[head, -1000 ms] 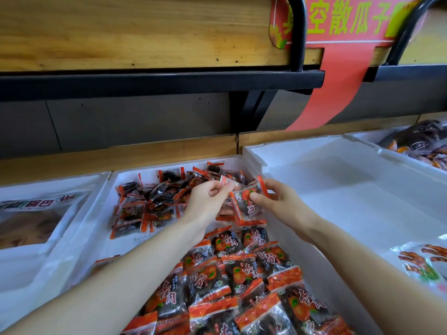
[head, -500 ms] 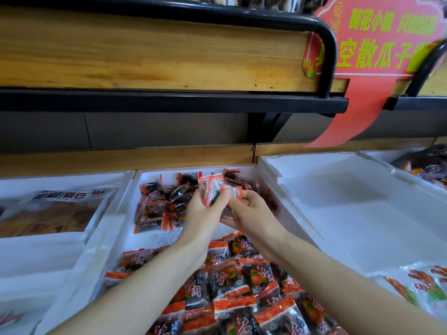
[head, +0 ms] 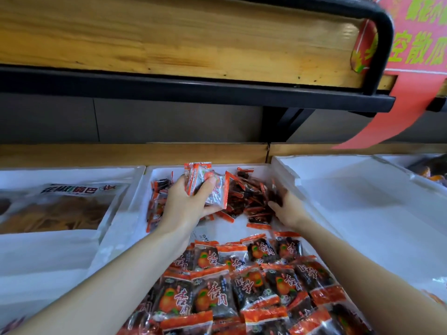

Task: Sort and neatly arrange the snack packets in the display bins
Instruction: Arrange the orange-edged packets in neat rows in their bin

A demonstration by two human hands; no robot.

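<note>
Over the far end of the middle bin (head: 283, 170), the left hand (head: 183, 207) grips a bunch of packets (head: 208, 187), fingers and thumb curled round them, lifted clear of the loose pile (head: 244, 199) heaped against the back wall. At the pile's right edge the right hand (head: 289, 210) reaches in, close against the bin's right foam wall. Its fingertips are blurred among the packets, so whether it holds any cannot be told. A strip of bare white floor separates the pile from the neat rows (head: 242, 282) nearer the person. A black shelf edge (head: 169, 89) overhangs behind.
</note>
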